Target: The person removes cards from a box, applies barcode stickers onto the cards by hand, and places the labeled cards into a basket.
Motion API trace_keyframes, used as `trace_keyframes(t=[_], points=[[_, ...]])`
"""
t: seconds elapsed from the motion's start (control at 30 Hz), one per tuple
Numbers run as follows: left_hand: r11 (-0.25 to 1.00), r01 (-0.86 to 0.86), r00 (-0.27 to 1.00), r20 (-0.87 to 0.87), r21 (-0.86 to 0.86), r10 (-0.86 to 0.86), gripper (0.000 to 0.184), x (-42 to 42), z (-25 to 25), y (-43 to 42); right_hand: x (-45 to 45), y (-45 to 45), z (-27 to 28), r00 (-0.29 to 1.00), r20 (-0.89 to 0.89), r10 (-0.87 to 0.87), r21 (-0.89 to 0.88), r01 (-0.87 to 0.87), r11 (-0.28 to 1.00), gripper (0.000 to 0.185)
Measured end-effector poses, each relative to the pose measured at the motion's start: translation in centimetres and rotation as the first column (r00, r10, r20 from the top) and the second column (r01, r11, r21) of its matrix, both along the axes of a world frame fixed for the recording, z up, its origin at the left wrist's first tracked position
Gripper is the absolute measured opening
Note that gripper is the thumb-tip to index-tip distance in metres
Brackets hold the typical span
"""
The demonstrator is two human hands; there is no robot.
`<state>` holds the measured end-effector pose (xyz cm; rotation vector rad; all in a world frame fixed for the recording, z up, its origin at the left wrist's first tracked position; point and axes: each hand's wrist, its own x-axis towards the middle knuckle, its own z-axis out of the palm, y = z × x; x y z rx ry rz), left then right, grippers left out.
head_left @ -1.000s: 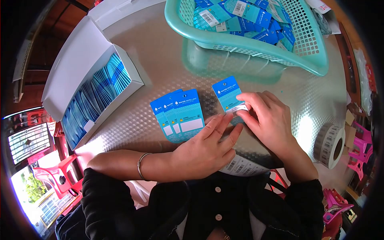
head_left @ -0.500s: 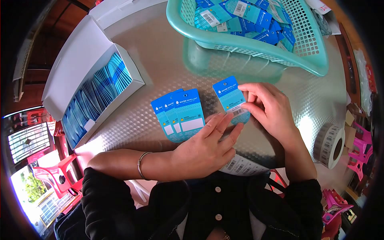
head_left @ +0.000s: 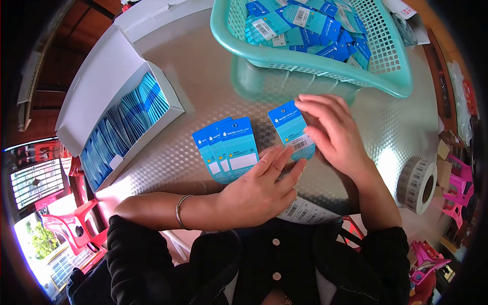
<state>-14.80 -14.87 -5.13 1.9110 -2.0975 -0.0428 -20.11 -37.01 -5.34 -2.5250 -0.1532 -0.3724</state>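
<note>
A blue and turquoise "Water Repellent" hang tag [head_left: 287, 124] lies on the metal table, a barcode sticker [head_left: 300, 144] on its lower part. My left hand [head_left: 262, 185] is open, its spread fingertips resting at the tag's lower edge. Along the tag's right side is my right hand [head_left: 333, 129], open, with thumb and fingers apart and bent near the upper corner. Left of the tag, several similar tags [head_left: 239, 145] overlap in a fan; the front one has a blank white box. A strip of barcode labels [head_left: 310, 211] lies below my left hand, partly covered by it.
A turquoise plastic basket [head_left: 325, 66] full of tags stands at the back. To the left, an open white box [head_left: 147, 119] holds a packed row of tags [head_left: 124, 122]. A roll of barcode labels [head_left: 419, 185] stands at the table's right edge. Pink stools [head_left: 76, 229] are beyond the table.
My right thumb and fingers have parted and drawn away from the sticker, the fingers rising toward the tag's top corner. My left hand stays nearly still at the tag's lower edge.
</note>
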Motion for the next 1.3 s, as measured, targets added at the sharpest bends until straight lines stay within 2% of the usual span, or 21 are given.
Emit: trace_keyframes(t=[0.07, 0.1, 0.23, 0.33, 0.47, 0.5, 0.6, 0.7, 0.8, 1.0, 1.03, 1.13, 1.17, 1.23, 1.3], points=[[1.000, 0.005, 1.000, 0.004, -0.007, -0.005, 0.022, 0.0, 0.0, 0.0, 0.1, 0.4, 0.1, 0.996, -0.022, 0.087, -0.070, -0.088, 0.994, 0.050], [1.000, 0.007, 1.000, 0.004, -0.015, -0.007, 0.022, 0.0, -0.1, 0.0, -0.1, 0.3, -0.1, 0.990, -0.087, 0.114, -0.129, -0.124, 0.984, 0.059], [0.998, 0.052, 0.997, 0.063, -0.025, -0.050, 0.028, 0.5, 0.2, 0.0, 0.1, 0.4, 0.2, 0.985, -0.114, 0.130, -0.155, -0.147, 0.977, 0.063], [0.990, 0.063, 0.996, 0.077, -0.130, -0.053, 0.024, 0.9, 0.2, -0.2, 0.1, 0.2, 0.4, 0.978, -0.119, 0.170, -0.100, -0.182, 0.978, 0.066], [0.977, 0.141, 0.988, -0.032, -0.158, -0.148, 0.022, 0.8, -0.2, -0.1, -0.2, 0.1, 0.5, 0.978, -0.099, 0.182, 0.000, -0.183, 0.983, 0.067], [0.973, 0.160, 0.983, -0.064, -0.165, -0.172, 0.022, 0.9, -0.2, -0.1, -0.3, 0.2, 0.7, 0.981, -0.108, 0.162, 0.013, -0.162, 0.987, 0.065], [0.955, 0.242, 0.954, -0.136, -0.171, -0.266, 0.028, 1.0, -0.2, 0.0, -0.6, 0.4, 1.1, 0.949, -0.263, 0.176, 0.253, -0.109, 0.961, 0.060], [0.937, 0.317, 0.915, -0.212, -0.149, -0.343, 0.029, 1.2, -0.5, 0.1, -0.8, 0.3, 0.8, 0.962, -0.210, 0.173, 0.292, -0.107, 0.950, 0.052], [0.931, 0.333, 0.893, -0.265, -0.150, -0.363, 0.026, 1.2, -1.1, 0.1, -0.7, -0.4, 1.4, 0.944, -0.249, 0.217, 0.386, -0.109, 0.916, 0.039], [0.936, 0.316, 0.890, -0.295, -0.154, -0.348, 0.022, 1.2, -1.2, 0.0, -0.8, -1.8, 5.7, 0.820, -0.471, 0.324, 0.411, -0.121, 0.903, 0.020], [0.938, 0.313, 0.891, -0.296, -0.151, -0.345, 0.022, 1.2, -1.2, 0.0, -1.0, -2.2, 6.1, 0.810, -0.482, 0.334, 0.485, -0.072, 0.872, 0.016], [0.941, 0.294, 0.896, -0.295, -0.167, -0.332, 0.022, 1.1, -1.4, 0.0, -0.9, -3.2, 7.8, 0.873, -0.388, 0.296, 0.578, -0.020, 0.816, 0.016], [0.941, 0.293, 0.895, -0.296, -0.172, -0.333, 0.021, 1.1, -1.4, 0.0, -0.7, -3.8, 8.0, 0.912, -0.293, 0.288, 0.674, -0.017, 0.739, 0.018], [0.939, 0.291, 0.894, -0.298, -0.182, -0.335, 0.021, 1.1, -1.5, -0.1, 0.3, -4.8, 9.1, 0.992, -0.093, 0.080, 0.608, -0.007, 0.794, 0.021], [0.940, 0.292, 0.895, -0.297, -0.178, -0.334, 0.021, 1.1, -1.4, 0.0, 1.4, -5.9, 10.6, 0.976, -0.013, -0.218, 0.600, 0.182, 0.779, 0.023]])
